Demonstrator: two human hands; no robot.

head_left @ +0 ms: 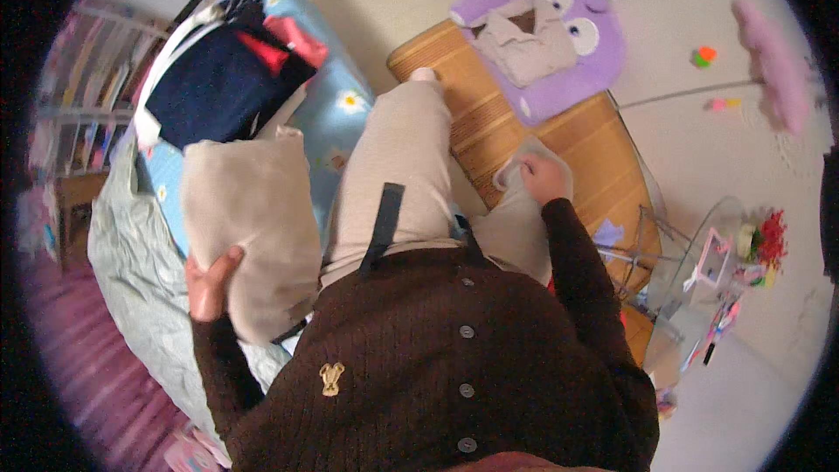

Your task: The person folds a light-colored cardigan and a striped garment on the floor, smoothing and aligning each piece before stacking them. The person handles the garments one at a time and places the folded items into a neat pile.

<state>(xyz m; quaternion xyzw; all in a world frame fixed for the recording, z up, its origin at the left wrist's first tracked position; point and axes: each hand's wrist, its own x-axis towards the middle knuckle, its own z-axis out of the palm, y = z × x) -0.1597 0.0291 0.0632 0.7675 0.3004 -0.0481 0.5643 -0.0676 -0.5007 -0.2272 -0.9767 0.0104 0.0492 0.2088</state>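
Observation:
My left hand (210,284) grips the lower left edge of a folded beige garment (253,218), thumb on top and fingers hidden beneath. The garment lies at the edge of the blue flowered bedding (350,103), beside my leg in beige trousers (393,157). Above it rests a pile of dark clothes (218,87) with a red piece (297,39). My right hand (544,179) is closed in a fist over my other leg, by a pale-rimmed cloth edge (511,173). Whatever lies inside its fingers is hidden.
A purple plush mat with big eyes (603,70) lies on a brown slatted mat (481,96), with beige cloth (529,52) on it. Right of me stands a glass-topped table (682,323) with red flowers (771,236). Bookshelves (96,70) line the left.

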